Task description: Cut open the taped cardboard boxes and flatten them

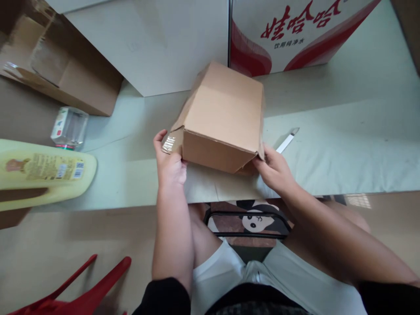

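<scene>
A brown cardboard box (226,105) is held between my two hands over the front part of the table. My left hand (171,164) grips a flap at the box's left side, where a strip of shiny clear tape shows. At the lower right corner, my right hand (274,168) has its fingers closed on the box's edge. The box sits tilted, and its underside is hidden. Just beyond my right hand lies a white utility knife (288,139) with its blade end pointing away from me.
A large white box (170,48) and a red-and-white carton (295,39) stand at the back. On the left are an open cardboard box (88,78), a clear bottle (70,127) and a yellow jug (49,175). A red chair (85,288) stands below left.
</scene>
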The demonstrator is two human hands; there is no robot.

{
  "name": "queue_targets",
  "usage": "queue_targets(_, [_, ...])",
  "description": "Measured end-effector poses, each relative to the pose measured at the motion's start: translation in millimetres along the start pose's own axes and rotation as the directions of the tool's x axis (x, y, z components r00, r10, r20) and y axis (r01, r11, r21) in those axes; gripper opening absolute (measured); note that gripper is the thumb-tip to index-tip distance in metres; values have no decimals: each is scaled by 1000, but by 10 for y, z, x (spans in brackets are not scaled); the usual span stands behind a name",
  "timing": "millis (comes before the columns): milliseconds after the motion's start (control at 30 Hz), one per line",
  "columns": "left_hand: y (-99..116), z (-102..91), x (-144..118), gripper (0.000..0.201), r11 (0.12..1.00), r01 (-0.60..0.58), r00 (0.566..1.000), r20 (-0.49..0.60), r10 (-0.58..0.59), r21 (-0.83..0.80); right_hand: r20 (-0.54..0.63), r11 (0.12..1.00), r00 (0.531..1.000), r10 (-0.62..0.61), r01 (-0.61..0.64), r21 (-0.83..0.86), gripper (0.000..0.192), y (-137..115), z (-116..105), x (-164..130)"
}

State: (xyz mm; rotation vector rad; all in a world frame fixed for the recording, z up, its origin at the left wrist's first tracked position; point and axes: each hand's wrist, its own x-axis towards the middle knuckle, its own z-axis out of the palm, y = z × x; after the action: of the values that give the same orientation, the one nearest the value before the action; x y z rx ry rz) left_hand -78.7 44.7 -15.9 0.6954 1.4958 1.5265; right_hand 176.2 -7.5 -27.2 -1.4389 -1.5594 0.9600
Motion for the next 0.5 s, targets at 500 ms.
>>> queue_targets(500, [-117, -86, 83, 37, 876, -220, 962, -54, 269, 430, -66, 977, 984, -166, 173, 121, 59, 127, 12, -36])
